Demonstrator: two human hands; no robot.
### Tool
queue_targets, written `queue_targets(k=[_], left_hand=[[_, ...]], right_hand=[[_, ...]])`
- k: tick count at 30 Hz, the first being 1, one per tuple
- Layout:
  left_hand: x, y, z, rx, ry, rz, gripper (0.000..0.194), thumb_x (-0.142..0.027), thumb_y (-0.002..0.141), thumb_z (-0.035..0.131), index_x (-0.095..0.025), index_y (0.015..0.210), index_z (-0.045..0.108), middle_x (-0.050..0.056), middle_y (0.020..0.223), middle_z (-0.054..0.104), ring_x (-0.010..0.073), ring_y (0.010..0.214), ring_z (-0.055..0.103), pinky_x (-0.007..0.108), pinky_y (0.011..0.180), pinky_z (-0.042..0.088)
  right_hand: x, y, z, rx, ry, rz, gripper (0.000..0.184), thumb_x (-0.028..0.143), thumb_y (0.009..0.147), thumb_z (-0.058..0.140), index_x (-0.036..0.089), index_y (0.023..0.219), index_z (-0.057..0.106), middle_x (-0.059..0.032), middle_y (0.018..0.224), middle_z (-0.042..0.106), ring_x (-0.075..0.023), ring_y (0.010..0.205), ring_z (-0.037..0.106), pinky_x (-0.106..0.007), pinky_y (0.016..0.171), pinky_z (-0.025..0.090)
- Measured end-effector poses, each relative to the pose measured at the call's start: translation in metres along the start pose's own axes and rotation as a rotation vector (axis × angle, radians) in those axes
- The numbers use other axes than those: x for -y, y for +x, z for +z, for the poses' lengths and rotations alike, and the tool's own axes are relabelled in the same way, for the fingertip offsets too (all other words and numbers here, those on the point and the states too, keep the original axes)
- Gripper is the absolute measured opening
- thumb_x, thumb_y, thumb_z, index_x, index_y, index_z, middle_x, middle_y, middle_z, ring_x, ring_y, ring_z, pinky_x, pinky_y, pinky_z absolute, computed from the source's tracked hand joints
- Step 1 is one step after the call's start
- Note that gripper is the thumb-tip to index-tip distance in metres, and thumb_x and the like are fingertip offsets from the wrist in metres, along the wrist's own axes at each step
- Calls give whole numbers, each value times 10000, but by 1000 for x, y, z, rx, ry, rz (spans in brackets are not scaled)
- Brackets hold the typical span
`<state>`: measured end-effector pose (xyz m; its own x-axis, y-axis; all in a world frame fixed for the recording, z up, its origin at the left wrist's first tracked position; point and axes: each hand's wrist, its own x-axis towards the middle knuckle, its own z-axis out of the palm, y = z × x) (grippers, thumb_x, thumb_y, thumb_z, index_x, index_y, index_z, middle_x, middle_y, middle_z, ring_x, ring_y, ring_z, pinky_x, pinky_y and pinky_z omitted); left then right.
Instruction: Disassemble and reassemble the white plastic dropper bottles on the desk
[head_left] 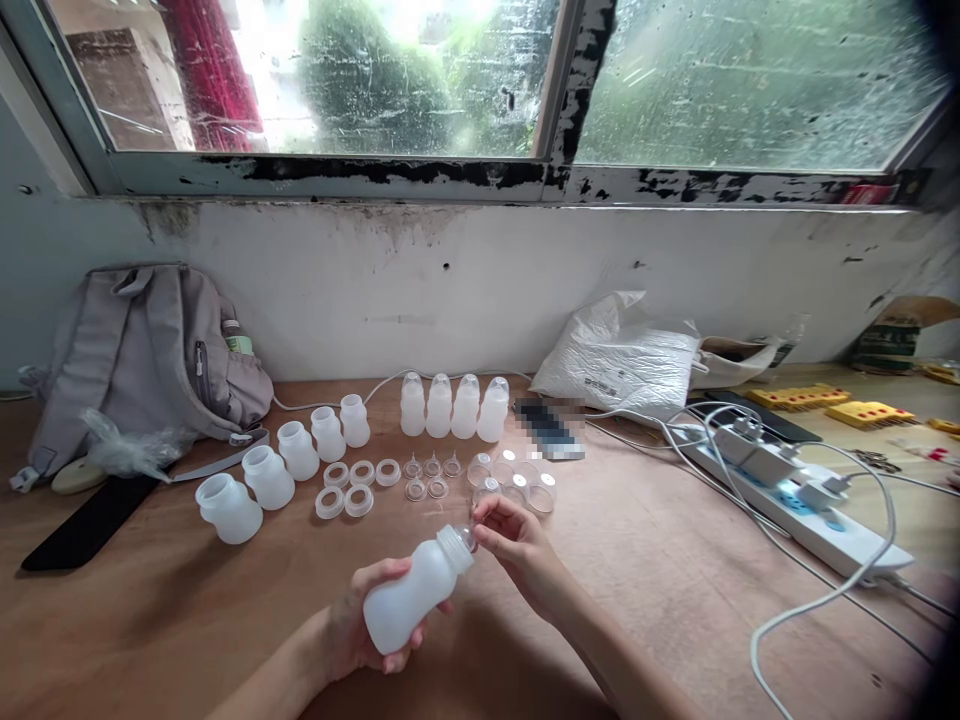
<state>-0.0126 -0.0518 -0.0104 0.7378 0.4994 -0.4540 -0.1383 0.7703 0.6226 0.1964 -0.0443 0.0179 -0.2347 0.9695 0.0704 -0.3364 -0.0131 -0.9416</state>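
Observation:
My left hand (pixel 349 625) is wrapped round the body of a frosted white baby bottle (pixel 409 600), tilted with its top up to the right. A white ring collar (pixel 454 549) sits on the bottle's neck, and a clear nipple (pixel 466 537) sticks out of it. The fingertips of my right hand (pixel 517 545) pinch that nipple at its tip, partly hiding it. Beyond the hands lie several loose ring collars (pixel 359 500), several clear nipples (pixel 416 488) and several clear domed caps (pixel 541 496).
Several open bottles (pixel 268 477) stand in a slanting row at left; several capped bottles (pixel 465 408) stand at the back. A grey backpack (pixel 150 350), phone (pixel 553 432), white plastic bag (pixel 622 355) and power strip (pixel 795 500) with looping cables surround the work area. Yellow pieces (pixel 870 413) lie far right.

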Motion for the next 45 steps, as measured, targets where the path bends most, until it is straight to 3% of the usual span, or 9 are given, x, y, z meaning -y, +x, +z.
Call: queue_targets(k=[12,18,21,24,28,31,35,40,45], left_hand=[[-3,-1,7,-43,21,-34,605,-599,763,310,-90,994,541,56,599,590,121,355,522,187,302,97],[0,1,3,-39,32,-16,615,-599,763,314,-85,1023,530,58,612,595,124,361,529,190,291,96],[-1,2,2,-39,38,-23,625,-594,766,323,-77,1060,515,64,621,600,124,375,533,186,290,105],[-1,1,3,-38,56,0,624,-585,773,324,-70,1069,513,71,636,599,124,382,534,184,288,130],[-2,-1,9,-63,118,178,503,-531,773,415,-101,1006,531,84,755,597,138,499,571,183,355,278],[-6,-3,12,-162,283,437,384,-414,722,577,-131,978,530,81,884,587,194,789,573,245,615,416],[-11,0,5,-388,687,663,399,-388,661,648,-153,958,521,45,896,577,212,890,507,273,763,381],[-11,4,-8,-577,1029,695,413,-410,694,592,-198,1019,453,40,908,567,200,854,523,295,773,394],[-16,-4,3,-778,1229,928,682,-403,614,661,-211,1191,352,112,1204,415,260,1100,405,363,907,335]], right_hand=[[1,1,1,-82,61,-7,152,225,661,673,210,772,570,0,812,546,-135,772,485,-254,688,387],[-1,3,-3,-92,-79,135,208,372,738,591,175,702,534,10,629,500,-106,562,456,-227,492,343],[-4,3,-5,-84,-147,86,257,382,738,590,155,634,528,11,590,480,-93,538,429,-228,492,331],[-5,4,-7,-124,-182,-12,201,362,745,588,162,744,577,11,617,494,-98,562,438,-243,534,357],[-5,5,-11,-243,-188,-83,223,384,752,571,181,842,591,14,622,498,-114,588,459,-266,586,386],[-7,7,-14,-296,-212,-90,243,408,727,590,187,828,595,20,621,499,-108,575,458,-260,578,390],[-12,8,-14,-269,-291,-93,259,421,712,598,181,807,593,15,625,497,-109,559,453,-247,523,386],[-19,9,-13,-206,-398,-93,240,408,732,572,180,808,582,8,659,524,-101,542,458,-233,488,382],[-25,9,-16,-204,-447,-110,254,428,727,560,184,796,578,8,631,531,-107,522,466,-223,449,373]])
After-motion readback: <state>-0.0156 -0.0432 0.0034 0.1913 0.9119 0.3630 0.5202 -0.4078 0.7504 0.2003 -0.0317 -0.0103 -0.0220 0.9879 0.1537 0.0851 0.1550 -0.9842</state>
